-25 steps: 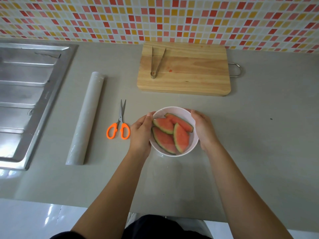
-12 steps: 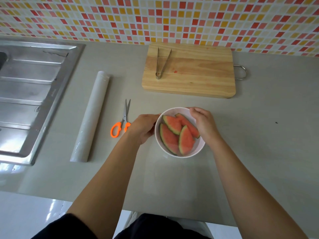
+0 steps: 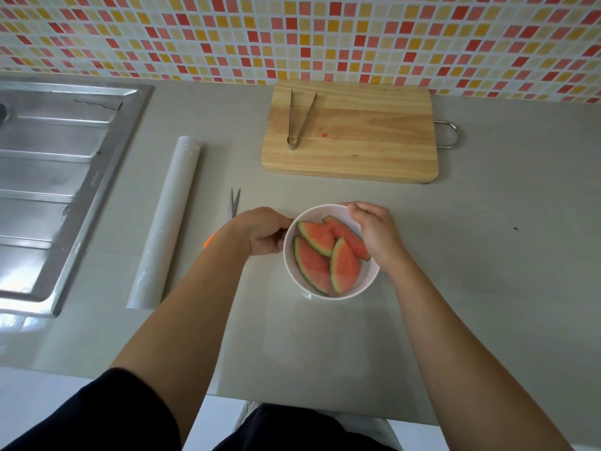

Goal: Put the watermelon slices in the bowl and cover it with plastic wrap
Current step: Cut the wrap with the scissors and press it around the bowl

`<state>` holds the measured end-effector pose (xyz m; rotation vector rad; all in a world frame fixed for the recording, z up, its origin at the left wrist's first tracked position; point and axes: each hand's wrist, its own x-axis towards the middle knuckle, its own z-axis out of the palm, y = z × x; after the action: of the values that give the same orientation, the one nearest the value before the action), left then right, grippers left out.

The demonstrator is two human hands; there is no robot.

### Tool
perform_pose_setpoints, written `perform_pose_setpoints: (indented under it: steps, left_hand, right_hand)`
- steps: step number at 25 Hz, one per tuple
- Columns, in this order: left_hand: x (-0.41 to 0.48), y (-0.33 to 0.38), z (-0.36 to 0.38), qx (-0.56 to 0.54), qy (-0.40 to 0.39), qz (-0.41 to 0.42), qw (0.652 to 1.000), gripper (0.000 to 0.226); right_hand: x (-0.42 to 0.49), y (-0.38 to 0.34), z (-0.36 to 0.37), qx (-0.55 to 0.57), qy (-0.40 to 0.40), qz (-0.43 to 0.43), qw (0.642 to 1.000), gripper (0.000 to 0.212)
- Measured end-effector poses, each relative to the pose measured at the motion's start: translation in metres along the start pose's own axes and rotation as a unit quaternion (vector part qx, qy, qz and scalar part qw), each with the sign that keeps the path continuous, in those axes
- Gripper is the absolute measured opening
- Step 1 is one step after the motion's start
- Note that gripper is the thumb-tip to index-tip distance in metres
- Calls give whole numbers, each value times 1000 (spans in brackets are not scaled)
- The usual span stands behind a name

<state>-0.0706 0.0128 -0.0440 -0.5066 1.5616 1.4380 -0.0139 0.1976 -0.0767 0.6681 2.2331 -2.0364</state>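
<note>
Snugly held between both hands: the bowl (image 3: 369, 276) of watermelon slices (image 3: 328, 255) on the counter (image 3: 487, 255).
The left hand (image 3: 263, 231) curls its fingers against the bowl's left wall. The right hand (image 3: 379, 234) lies over the right rim, fingertips pinching at the far edge; whether they also catch film, I cannot tell. Four slices lie overlapping inside. The plastic wrap roll (image 3: 166, 219) and scissors (image 3: 234, 201) lie to the left, apart from the bowl.
</note>
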Motion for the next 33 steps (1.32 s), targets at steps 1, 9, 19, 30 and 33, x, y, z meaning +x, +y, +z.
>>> perform_pose_setpoints:
  steps: [1, 9, 19, 30, 33]
  left_hand:
    - [-2, 2, 1, 44, -2, -2, 999, 5]
    - [2, -10, -3, 114, 32, 79, 990, 8]
    - [4, -6, -3, 89, 36, 79, 992, 8]
    - [11, -20, -12, -153, 48, 71, 984, 17]
    - [11, -16, -14, -83, 32, 56, 994, 27]
  right_hand:
    - [-1, -1, 0, 0, -7, 0, 1000, 24]
    - [-4, -6, 0, -1, -4, 13, 1000, 21]
    - [-4, -6, 1, 4, 1, 5, 1000, 25]
    - [-7, -6, 2, 40, 18, 11, 999, 23]
    - [-8, -7, 2, 40, 23, 4, 999, 30]
